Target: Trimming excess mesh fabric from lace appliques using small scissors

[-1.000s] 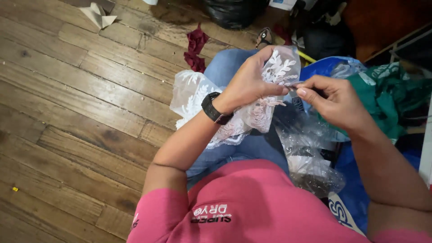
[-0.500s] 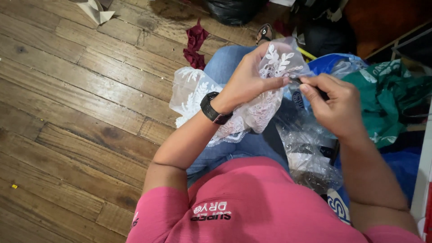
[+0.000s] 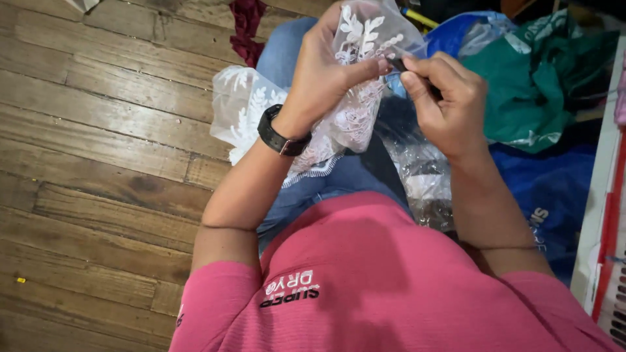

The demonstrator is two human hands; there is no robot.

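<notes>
Two hands up close in the head view: the left hand point(image 3: 326, 78) grips a piece of white lace point(image 3: 365, 39) held over the lap, the thumb pressing it. The right hand point(image 3: 447, 98) has its fingers point(image 3: 417, 81) pinched on something small and dark point(image 3: 398, 64), too hidden to identify. Crinkly clear plastic point(image 3: 417, 169) sits below, green fabric point(image 3: 528, 91) is partly cut off.

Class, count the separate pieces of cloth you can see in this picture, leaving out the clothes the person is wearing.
3: white lace held in the left hand, a dark red scrap on the wooden floor, and green cloth beyond the right hand. More may be hidden.
</notes>
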